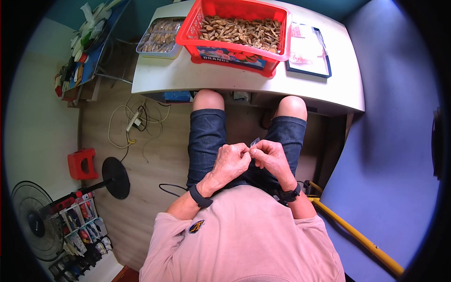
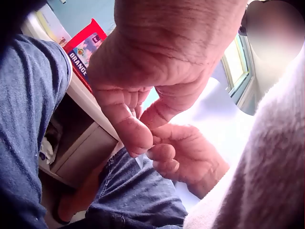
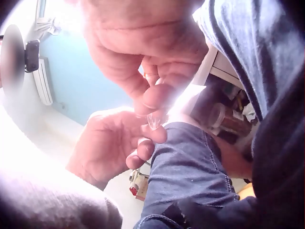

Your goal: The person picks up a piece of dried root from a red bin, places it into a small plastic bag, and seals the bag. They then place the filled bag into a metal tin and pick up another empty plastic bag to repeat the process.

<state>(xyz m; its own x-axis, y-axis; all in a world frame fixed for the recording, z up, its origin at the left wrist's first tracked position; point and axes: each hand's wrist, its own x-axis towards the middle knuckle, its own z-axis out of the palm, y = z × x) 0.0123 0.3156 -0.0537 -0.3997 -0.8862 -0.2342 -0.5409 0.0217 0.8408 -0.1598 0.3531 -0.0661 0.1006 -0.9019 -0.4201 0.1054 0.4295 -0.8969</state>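
Note:
Both hands meet in front of the lap, fingertips together. My left hand (image 1: 230,162) pinches a small clear plastic sachet (image 3: 153,120) between thumb and finger. On the other side of it, my right hand (image 1: 271,160) pinches the same sachet, which pokes up past the fingertips in the head view. Most of the sachet is hidden by fingers; what is inside it I cannot tell. On the desk ahead, a red plastic basket (image 1: 230,46) is heaped with brown dried pieces (image 1: 239,32).
A pale tin (image 1: 162,35) of packed brown pieces stands left of the basket on the white desk (image 1: 347,89). To its right lies a dark-edged box (image 1: 319,70) with pink-printed packets. A standing fan (image 1: 37,221), red stool (image 1: 82,163) and cables (image 1: 134,121) are at the left.

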